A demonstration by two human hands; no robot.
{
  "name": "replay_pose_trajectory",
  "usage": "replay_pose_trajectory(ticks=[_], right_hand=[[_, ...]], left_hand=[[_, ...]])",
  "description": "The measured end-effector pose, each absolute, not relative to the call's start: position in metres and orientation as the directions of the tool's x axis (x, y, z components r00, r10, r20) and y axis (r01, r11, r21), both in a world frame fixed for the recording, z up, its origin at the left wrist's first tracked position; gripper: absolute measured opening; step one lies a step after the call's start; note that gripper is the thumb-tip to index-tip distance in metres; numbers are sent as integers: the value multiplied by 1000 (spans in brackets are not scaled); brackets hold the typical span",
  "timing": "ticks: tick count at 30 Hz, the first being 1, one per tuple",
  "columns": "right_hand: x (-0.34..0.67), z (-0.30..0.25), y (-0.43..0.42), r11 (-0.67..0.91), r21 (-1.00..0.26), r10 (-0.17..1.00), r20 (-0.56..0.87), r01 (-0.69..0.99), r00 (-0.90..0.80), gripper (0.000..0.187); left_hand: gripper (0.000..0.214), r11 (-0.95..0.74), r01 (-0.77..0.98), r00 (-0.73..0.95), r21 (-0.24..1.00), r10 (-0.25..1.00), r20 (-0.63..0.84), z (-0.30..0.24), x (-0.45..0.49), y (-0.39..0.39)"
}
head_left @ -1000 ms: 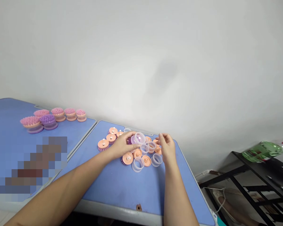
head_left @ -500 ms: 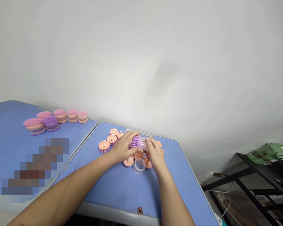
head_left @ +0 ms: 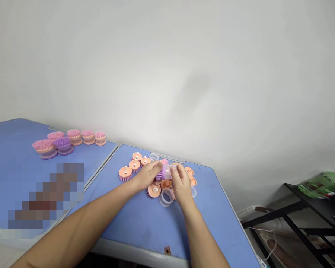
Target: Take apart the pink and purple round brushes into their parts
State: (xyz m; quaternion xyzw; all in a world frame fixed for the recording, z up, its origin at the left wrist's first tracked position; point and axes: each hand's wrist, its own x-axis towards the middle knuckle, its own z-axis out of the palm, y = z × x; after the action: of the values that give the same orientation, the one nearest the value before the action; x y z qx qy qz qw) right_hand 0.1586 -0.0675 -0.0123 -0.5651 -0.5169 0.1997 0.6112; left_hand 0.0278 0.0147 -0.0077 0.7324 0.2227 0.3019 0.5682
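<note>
Over the far end of the blue table (head_left: 145, 219), my left hand (head_left: 146, 175) grips a purple bristle brush head (head_left: 164, 171) from the left. My right hand (head_left: 180, 184) pinches a clear plastic cup (head_left: 173, 170) pressed against that head from the right. Both hands are closed on the joined piece, just above a pile of parts. Around and under them lie several orange brush heads (head_left: 125, 173) face down and clear cups (head_left: 166, 197).
A second blue table (head_left: 11, 163) at the left carries a row of finished pink and purple brushes (head_left: 63, 143). A blurred patch covers part of it. A black metal rack (head_left: 309, 212) with a green object (head_left: 324, 183) stands at the right. A white wall is behind.
My left hand lifted the purple brush head off the pile. My right hand came in from the right with a clear cup and pressed it onto the head.
</note>
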Motion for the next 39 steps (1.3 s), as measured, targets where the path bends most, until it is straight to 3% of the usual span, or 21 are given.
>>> replay_pose_trajectory(ticks=[3, 6, 9, 13, 16, 21, 27, 30, 32, 36, 39], right_hand=[[158, -12, -68, 306, -908, 835, 400, 285, 377, 34], [158, -10, -69, 269, -942, 842, 330, 199, 426, 36], [159, -6, -70, 241, -967, 845, 252, 84, 471, 35], [161, 0, -72, 271, -963, 859, 238, -8, 453, 34], [162, 2, -72, 285, -958, 882, 254, -22, 396, 34], [163, 2, -73, 297, -955, 900, 278, -4, 336, 34], [161, 2, -73, 325, -945, 893, 316, 27, 320, 36], [164, 1, -73, 334, -942, 880, 320, 20, 350, 49], [167, 0, -73, 275, -961, 893, 247, -21, 376, 57], [173, -3, -73, 89, -992, 933, 53, -86, 356, 53], [175, 0, -74, 83, -996, 955, 69, -36, 287, 44]], left_hand=[[80, -241, 33, 681, 970, 716, 155, -4, 24, 18], [76, -316, -78, 623, 946, 725, 294, -2, 22, 18], [76, -396, -172, 644, 902, 647, 407, -3, 23, 15], [50, -506, -139, 632, 851, 617, 469, -5, 26, 13], [44, -400, -119, 644, 909, 665, 378, -4, 26, 16], [62, -327, 30, 635, 945, 736, 234, 1, 22, 19], [66, -365, -77, 623, 928, 709, 331, 2, 21, 16], [48, -450, -73, 619, 890, 680, 394, -3, 23, 17], [44, -491, -53, 604, 870, 678, 419, -4, 24, 17], [41, -600, -8, 625, 800, 622, 472, 1, 23, 16], [40, -631, 1, 640, 776, 597, 484, 3, 23, 16]])
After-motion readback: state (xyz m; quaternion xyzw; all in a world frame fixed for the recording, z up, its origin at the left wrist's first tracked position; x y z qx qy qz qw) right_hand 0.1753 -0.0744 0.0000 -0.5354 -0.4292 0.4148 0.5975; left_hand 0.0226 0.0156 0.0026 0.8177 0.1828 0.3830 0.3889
